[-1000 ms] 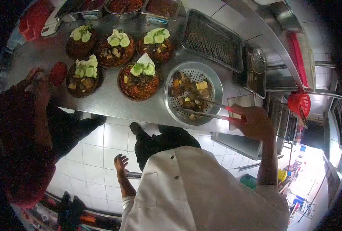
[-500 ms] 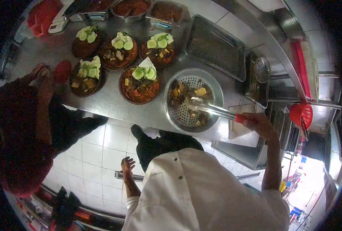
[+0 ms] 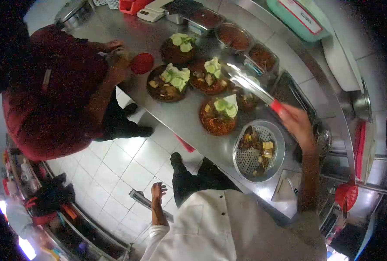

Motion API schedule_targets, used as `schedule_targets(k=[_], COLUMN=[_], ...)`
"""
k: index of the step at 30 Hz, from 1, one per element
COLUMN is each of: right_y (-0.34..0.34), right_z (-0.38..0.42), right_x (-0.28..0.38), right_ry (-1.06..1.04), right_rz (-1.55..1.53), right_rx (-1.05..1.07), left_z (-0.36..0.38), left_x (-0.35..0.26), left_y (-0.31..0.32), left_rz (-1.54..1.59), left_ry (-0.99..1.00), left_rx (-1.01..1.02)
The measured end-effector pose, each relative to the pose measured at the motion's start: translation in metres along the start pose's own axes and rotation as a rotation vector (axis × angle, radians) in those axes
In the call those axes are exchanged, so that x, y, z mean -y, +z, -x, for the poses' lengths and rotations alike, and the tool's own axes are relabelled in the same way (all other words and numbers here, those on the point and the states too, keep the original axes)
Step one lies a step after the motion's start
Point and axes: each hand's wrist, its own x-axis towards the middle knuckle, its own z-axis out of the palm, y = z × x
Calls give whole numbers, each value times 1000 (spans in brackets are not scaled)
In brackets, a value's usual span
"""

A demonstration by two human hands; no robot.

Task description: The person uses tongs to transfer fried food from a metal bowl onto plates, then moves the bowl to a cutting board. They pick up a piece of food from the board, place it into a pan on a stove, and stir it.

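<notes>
Over the steel counter [image 3: 176,117], the right hand [image 3: 296,124] has swung the tongs [image 3: 250,85] up and away from the colander [image 3: 259,150]. A second ago their tips were down among the fried pieces in it; now they reach out over the plates, blurred with motion, tips near the far plate [image 3: 208,76] with its cucumber slices. Fingers are closed round the red handle, that much is plain. Whether the tong arms are pinched on a morsel, I cannot tell; the blur swallows the tips.

Colander sits just by that hand at the counter's near edge, dark bits and yellow cubes inside. Nearest plate [image 3: 219,115] is just beside it, red rice with greens on top. Two more plates further along, [image 3: 169,82] and [image 3: 180,48].

Left hand [image 3: 158,191] hangs free over the tiled floor, fingers spread, holding nothing.

My read: the move from colander to plates looks like topping the dishes one by one.

Across the counter a person in a red shirt [image 3: 50,95] leans in, a hand by a red lid [image 3: 142,63].
</notes>
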Motion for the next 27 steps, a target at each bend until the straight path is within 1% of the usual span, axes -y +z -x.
schedule_targets(k=[1,3,5,7,10,13,15,16,19,20,21,22,23,24,25,26,27], right_y=[14,44,77,106,143,167,172,171,149,134,116,95,71,41,17,-5,-25], right_z=[-28,-87,-127,-146,-197,-223,-226,-225,-216,-196,-177,-159,-143,-137,-107,-68,-35], right_x=[8,21,50,99,112,120,133,137,126,126,123,115,103,67,59,54,36], right_ry=[-55,-394,-377,-272,-391,-477,-402,-358,-346,-352,-326,-295,-253,-407,-310,-208,-183], right_rz=[29,197,421,617,789,871,961,1004,915,811,754,697,658,464,396,332,310], right_rx=[-14,-76,-191,-177,-238,-275,-213,-180,-205,-243,-214,-188,-175,-95,-89,-89,-139], left_z=[1,4,9,11,19,28,31,33,33,30,25,14,10,-1,-8,-12,-18], left_x=[3,10,20,35,60,84,91,95,92,91,98,101,97,83,71,66,56], left_y=[-6,-18,-32,-48,-68,-83,-84,-83,-77,-73,-73,-75,-76,-69,-61,-61,-63], left_rz=[18,54,104,134,212,306,321,308,285,287,287,253,242,225,204,205,206], left_ry=[-4,-15,-6,-34,-60,-92,-122,-143,-181,-178,-178,-167,-199,-230,-263,-200,-144], left_rx=[-20,-61,-91,-140,-175,-181,-185,-194,-187,-177,-166,-91,-105,-116,-121,-63,7])
